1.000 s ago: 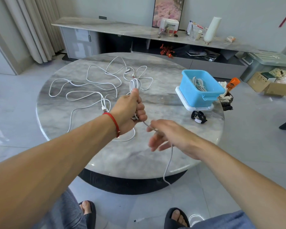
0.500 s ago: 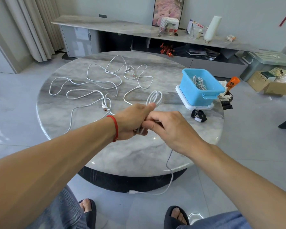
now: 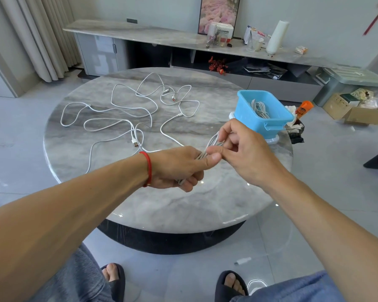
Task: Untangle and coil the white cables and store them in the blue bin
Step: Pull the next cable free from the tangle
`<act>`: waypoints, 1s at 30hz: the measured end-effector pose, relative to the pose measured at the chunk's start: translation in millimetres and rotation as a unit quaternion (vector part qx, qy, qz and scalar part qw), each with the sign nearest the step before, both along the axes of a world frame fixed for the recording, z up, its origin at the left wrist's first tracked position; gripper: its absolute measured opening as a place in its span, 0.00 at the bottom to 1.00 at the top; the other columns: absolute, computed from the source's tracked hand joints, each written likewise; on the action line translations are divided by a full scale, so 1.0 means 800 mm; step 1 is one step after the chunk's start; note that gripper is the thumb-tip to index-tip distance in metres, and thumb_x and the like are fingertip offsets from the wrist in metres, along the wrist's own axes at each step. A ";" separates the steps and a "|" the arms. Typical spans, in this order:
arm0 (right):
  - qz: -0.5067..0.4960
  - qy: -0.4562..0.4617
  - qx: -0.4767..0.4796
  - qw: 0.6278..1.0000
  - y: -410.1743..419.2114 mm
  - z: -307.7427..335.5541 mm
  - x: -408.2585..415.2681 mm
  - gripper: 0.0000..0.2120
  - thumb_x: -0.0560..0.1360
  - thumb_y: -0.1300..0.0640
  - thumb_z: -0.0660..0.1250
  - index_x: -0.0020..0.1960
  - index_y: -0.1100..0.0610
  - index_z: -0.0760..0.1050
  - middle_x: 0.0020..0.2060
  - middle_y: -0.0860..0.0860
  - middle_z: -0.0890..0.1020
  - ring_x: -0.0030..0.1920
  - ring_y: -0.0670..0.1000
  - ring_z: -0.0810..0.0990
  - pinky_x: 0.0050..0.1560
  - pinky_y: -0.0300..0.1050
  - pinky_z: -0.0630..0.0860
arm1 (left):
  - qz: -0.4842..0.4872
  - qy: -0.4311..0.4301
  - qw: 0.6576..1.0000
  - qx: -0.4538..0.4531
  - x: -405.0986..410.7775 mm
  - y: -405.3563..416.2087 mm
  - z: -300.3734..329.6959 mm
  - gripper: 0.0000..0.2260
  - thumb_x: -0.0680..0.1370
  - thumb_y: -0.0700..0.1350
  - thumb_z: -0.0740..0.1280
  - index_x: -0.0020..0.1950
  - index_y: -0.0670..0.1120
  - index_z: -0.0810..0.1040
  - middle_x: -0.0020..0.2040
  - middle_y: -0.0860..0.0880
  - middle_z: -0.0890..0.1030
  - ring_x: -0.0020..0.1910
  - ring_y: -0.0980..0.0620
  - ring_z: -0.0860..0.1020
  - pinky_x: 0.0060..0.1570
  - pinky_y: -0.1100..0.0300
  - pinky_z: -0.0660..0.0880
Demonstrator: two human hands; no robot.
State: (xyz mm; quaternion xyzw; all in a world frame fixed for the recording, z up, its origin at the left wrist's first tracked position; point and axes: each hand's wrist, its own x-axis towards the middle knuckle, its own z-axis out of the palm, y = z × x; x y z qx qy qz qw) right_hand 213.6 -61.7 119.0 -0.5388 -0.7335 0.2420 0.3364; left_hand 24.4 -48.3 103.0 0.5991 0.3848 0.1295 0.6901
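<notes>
Cable coil (image 3: pixel 212 144), partly wound, held above the round table (image 3: pixel 140 203), long axis slanting up toward the blue bin (image 3: pixel 264 115). Left hand (image 3: pixel 175 166) clenches its lower end; right hand (image 3: pixel 244 149), nearer the bin, pinches its upper loops. Loose white cables (image 3: pixel 127 110) lie left of the bin.
</notes>
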 end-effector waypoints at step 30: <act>-0.093 0.260 -0.099 0.956 0.006 0.001 0.016 0.04 0.80 0.61 0.71 0.48 0.62 0.80 0.28 0.50 0.81 0.29 0.49 0.80 0.31 0.39 0.78 | 0.080 0.154 0.951 0.254 0.022 -0.006 -0.014 0.22 0.83 0.61 0.58 0.48 0.41 0.73 0.35 0.50 0.74 0.32 0.48 0.74 0.38 0.48 0.80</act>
